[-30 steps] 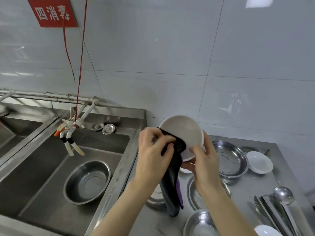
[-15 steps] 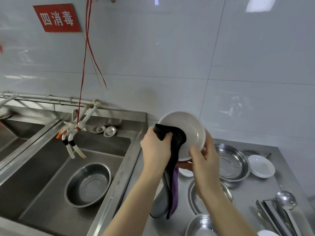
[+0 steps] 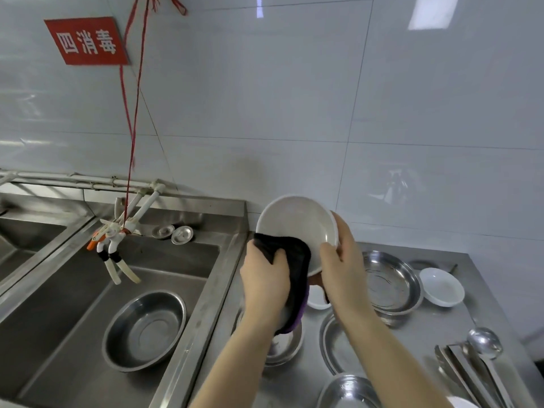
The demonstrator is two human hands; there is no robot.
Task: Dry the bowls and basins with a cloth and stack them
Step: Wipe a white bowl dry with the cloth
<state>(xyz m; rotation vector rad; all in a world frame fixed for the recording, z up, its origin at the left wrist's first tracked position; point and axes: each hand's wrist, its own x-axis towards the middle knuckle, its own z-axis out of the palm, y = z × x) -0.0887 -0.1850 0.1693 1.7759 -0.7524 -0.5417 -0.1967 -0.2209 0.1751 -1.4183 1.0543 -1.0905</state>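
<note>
My right hand [image 3: 341, 269] grips the tilted white bowl [image 3: 297, 228] at centre frame; my left hand [image 3: 265, 278], lower-left, clutches the cloth [image 3: 294, 260] against its rim.

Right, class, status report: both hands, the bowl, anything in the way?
Left grip holds black cloth against white bowl. Right grip holds bowl's rim, bowl tilted above counter. Steel basins below, nothing blocking.

Head-worn camera looks forward and down, close over counter [image 3: 441, 328], facing tiled wall [image 3: 294, 98]
</note>
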